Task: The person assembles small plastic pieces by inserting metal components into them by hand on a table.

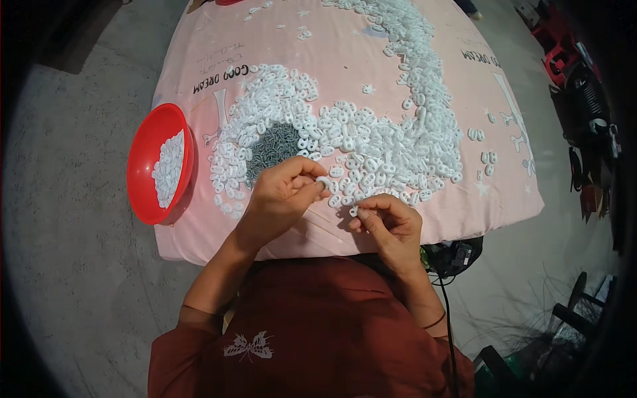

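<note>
Between the thumb and forefinger of my left hand (275,199) is a white plastic oval piece (324,181). My right hand (397,232), just to the right and nearer my body, pinches a smaller white plastic piece (353,211); its far side is hidden by the fingertips. The two hands are apart, over the near edge of the table. Past my left hand lies a heap of small dark grey screws (275,147). White plastic pieces with two holes (391,149) ring that heap and spread to its right.
At the left edge stands a red bowl (141,166) with white pieces (170,166) in it. A pink printed cloth (318,86) covers the table. Some white pieces lie loose at the right. A black cable (448,318) hangs beside my right arm.
</note>
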